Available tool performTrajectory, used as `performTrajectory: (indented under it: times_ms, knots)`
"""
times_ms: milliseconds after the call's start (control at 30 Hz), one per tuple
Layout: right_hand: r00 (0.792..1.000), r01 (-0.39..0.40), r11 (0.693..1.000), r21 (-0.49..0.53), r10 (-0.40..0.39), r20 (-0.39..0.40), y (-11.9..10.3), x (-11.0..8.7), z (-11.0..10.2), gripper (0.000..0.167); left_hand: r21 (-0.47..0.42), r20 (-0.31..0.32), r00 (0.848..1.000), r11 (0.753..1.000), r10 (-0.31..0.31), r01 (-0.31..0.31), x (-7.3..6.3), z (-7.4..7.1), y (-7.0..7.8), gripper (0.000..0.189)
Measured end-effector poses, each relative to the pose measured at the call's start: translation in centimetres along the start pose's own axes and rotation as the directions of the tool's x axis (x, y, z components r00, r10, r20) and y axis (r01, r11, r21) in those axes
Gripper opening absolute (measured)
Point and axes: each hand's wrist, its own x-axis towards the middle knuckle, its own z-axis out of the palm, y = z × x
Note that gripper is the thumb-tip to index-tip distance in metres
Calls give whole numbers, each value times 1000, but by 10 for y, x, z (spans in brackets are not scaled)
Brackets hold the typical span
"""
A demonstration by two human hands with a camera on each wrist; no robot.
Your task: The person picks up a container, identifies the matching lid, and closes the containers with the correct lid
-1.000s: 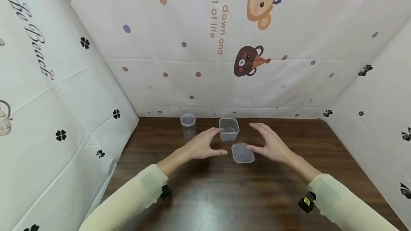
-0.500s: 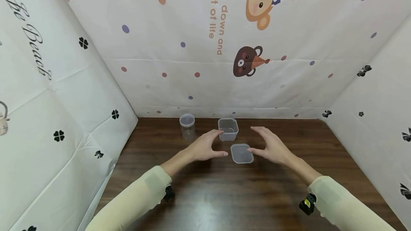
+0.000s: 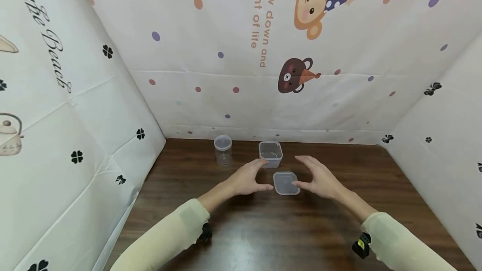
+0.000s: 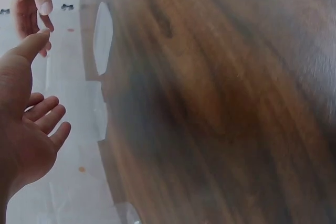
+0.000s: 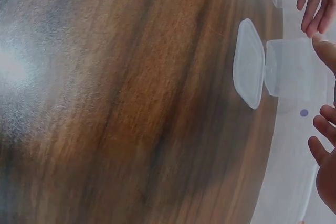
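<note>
A translucent square lid lies flat on the brown wooden table, in front of an uncovered clear square container. My left hand hovers left of the lid, fingers extended, thumb apart; its fingertips overlap the container's front corner in the head view. On the other side is my right hand, its thumb over the lid's right edge and its fingers spread. Neither hand holds anything. The right wrist view shows lid and container apart from the fingers. Farther left stands a clear round jar with its lid on.
White printed cloth walls enclose the table at the back, left and right. The jar and container stand near the back wall. Bare wooden tabletop extends in front of the hands.
The head view has shifted slightly. Both hands have come a little toward the front edge, and the left hand has edged right toward the lid. Lid, container and jar stay in place.
</note>
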Motion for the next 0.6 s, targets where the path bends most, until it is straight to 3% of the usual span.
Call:
performTrajectory:
  times_ms: [233, 600]
  knots:
    - [1000, -15, 1000, -5, 15, 15, 3, -2, 6, 90, -17, 2, 1000, 1000, 3, -3, 2, 11, 0, 85]
    - [999, -37, 999, -19, 37, 5, 9, -9, 15, 88, -21, 12, 999, 998, -51, 51, 5, 23, -3, 86]
